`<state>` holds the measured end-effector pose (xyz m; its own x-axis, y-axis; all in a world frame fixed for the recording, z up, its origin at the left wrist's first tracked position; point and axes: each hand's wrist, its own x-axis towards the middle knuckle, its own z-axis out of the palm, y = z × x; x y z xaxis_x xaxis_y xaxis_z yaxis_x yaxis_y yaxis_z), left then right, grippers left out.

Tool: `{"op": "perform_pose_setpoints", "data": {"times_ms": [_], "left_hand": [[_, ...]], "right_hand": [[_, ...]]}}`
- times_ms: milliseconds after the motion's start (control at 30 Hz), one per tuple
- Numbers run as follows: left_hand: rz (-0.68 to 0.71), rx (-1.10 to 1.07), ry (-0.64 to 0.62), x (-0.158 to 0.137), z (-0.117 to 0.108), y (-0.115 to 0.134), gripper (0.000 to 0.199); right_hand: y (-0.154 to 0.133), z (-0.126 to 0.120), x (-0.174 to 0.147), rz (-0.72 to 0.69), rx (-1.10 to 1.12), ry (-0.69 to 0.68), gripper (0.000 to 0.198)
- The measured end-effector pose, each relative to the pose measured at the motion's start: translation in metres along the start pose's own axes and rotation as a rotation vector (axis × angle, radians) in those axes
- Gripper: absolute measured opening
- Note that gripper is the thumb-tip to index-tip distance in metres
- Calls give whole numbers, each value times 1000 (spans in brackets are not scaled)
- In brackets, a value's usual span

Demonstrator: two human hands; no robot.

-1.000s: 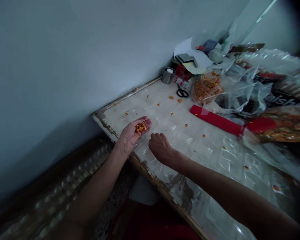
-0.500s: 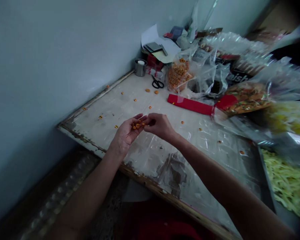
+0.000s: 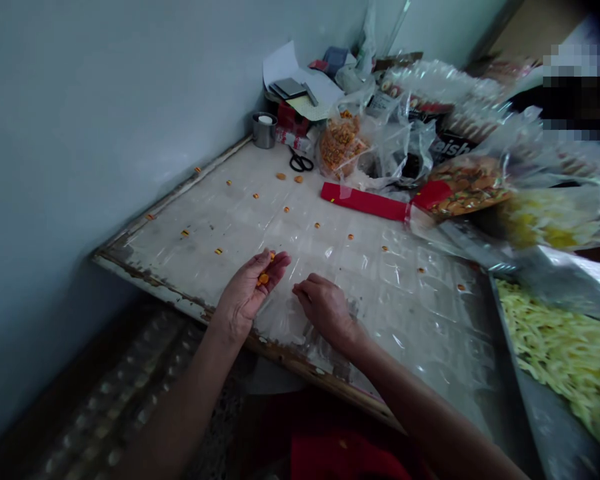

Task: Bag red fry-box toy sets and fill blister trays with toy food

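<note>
My left hand [image 3: 253, 287] is cupped palm up, its fingers curled round a few small orange pieces [image 3: 263, 279] that look like nuts or snack bits. Just to its right, low over clear plastic compartments [image 3: 285, 317], my right hand [image 3: 323, 303] has thumb and fingertips pinched together. Whatever the pinch holds, if anything, is too small to make out. Single orange pieces lie spaced in rows across the plastic, one of them [image 3: 317, 225] beyond my hands. Some at the left, such as a striped piece [image 3: 219, 251], show dark bands.
Black scissors [image 3: 300, 161] lie near a metal cup [image 3: 265, 131]. A bag of orange snacks [image 3: 341, 147], a red strip [image 3: 365, 201] and more plastic bags crowd the back right. A tray of pale yellow strips [image 3: 555, 347] stands at the right. The worn wooden table edge [image 3: 280, 353] runs close by.
My right hand has drawn away from the left palm, moving down and right to the plastic. My left hand has shifted slightly lower, and the whole view has turned a little.
</note>
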<state>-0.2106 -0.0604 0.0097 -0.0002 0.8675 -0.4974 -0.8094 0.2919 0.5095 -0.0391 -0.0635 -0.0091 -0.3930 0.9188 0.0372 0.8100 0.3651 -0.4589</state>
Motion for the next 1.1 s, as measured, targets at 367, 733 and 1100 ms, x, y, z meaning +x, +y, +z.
{"op": "perform_pose_setpoints", "data": {"times_ms": [367,733,1100], "left_hand": [[30,-25,102,-21,-20,-7,13],[83,-15,113,-30,-22,-7,8],[194,184,130,-27,-18,-26,21]], "right_hand": [[22,2,30,178,242,-40,14],[36,-38,85,131,271,-476,33],[33,-15,58,-32,82,-195,27]]}}
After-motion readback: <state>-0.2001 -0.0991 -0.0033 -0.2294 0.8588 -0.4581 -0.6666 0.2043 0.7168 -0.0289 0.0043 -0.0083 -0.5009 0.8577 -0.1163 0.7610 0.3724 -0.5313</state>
